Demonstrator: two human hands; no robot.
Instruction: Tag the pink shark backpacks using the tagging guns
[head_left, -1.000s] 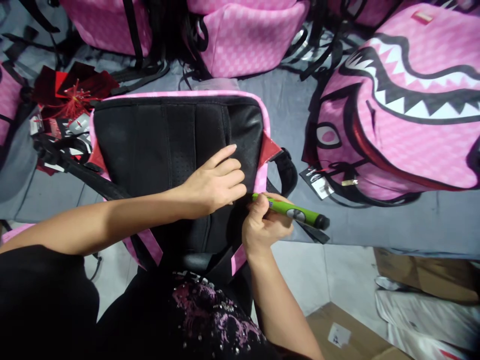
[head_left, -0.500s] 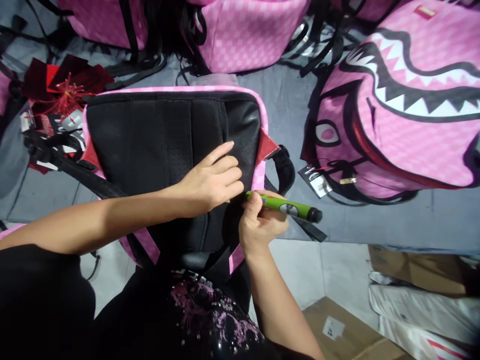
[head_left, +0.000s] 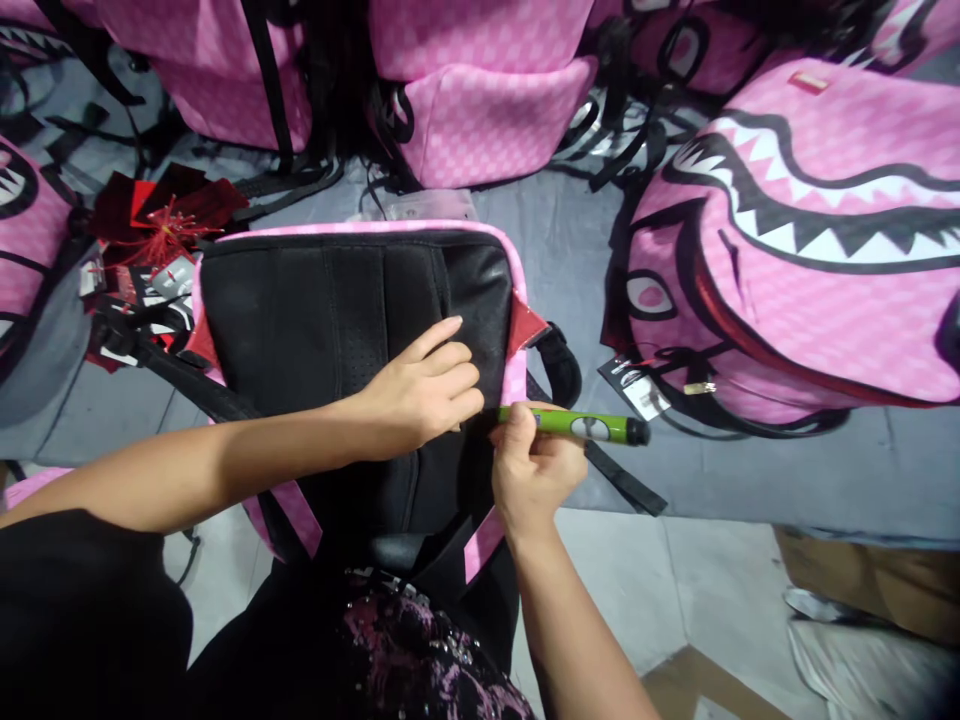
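A backpack with a black padded back panel (head_left: 292, 310), pink edging and red triangular side tabs lies back side up in front of me. My left hand (head_left: 420, 390) rests on the panel, its outer finger stretched and the others curled down in a pinch at the black fabric; the thumb is mostly hidden. My right hand (head_left: 536, 460) holds a green marker pen (head_left: 585, 425) with a black end pointing right. The pen's other end is at the backpack's right edge, where its tip is hidden.
On the right lies a pink shark-mouth backpack (head_left: 810, 290) with a hang tag (head_left: 636, 388). Red and black tags (head_left: 165, 230) are bunched at left. More pink backpacks (head_left: 487, 120) stand behind on the grey table cover (head_left: 570, 230). Cardboard (head_left: 870, 580) sits on the floor at lower right.
The view has shifted, so the table and backpacks appear lower. The marker pen is held more level, slightly further right. Both hands keep their grips.
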